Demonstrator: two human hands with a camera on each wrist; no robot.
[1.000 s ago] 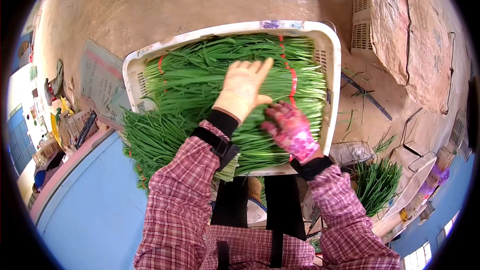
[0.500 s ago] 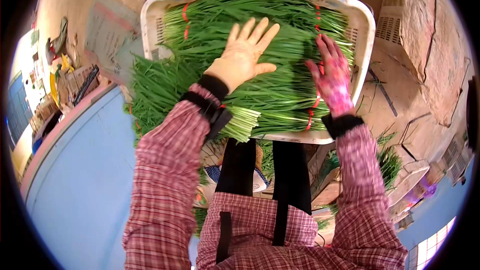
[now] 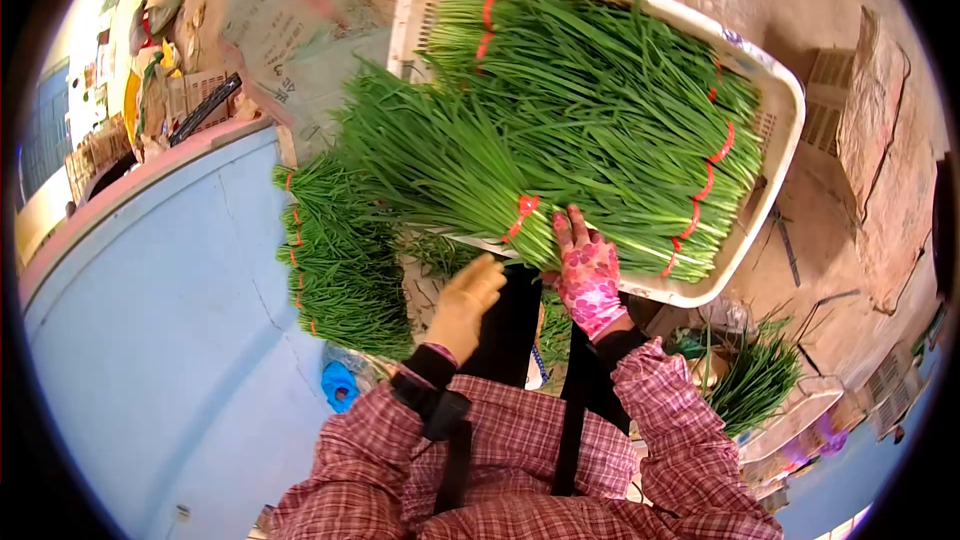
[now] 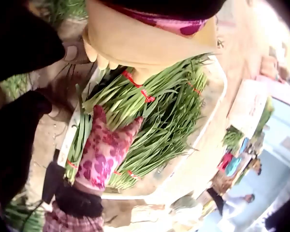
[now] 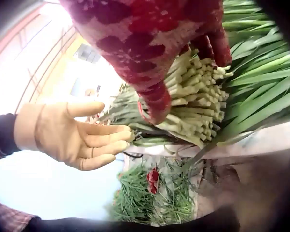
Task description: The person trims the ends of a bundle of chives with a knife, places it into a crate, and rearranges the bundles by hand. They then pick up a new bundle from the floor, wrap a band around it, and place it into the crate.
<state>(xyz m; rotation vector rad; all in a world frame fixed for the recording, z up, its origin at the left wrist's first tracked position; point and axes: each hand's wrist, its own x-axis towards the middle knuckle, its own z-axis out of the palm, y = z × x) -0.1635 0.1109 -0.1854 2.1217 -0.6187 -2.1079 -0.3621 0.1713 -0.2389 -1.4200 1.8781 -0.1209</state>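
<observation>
My right hand (image 3: 590, 275), in a pink floral glove, grips the pale cut ends of a red-banded bundle of long green leaves (image 3: 450, 155) at the basket's near edge. In the right wrist view its thumb and fingers lie on opposite sides of the stem ends (image 5: 198, 101). Below and left of those ends, my left hand (image 3: 465, 308) in a cream glove holds nothing; the right wrist view shows that palm (image 5: 63, 137) with fingers extended. More banded greens (image 3: 620, 110) fill the white basket (image 3: 785, 130), their leaves overlapping.
Further banded greens (image 3: 345, 260) lie left of my legs, beside a blue surface (image 3: 160, 310). A printed sack (image 3: 290, 30) lies beyond them. Loose greens (image 3: 755, 380) and a brown-covered crate (image 3: 885, 160) are at the right. The left wrist view includes a distant person (image 4: 237, 205).
My left hand has come off the greens and back toward my body. My right hand has moved from the right-hand bands to the near bundle's stem ends. The head view has turned.
</observation>
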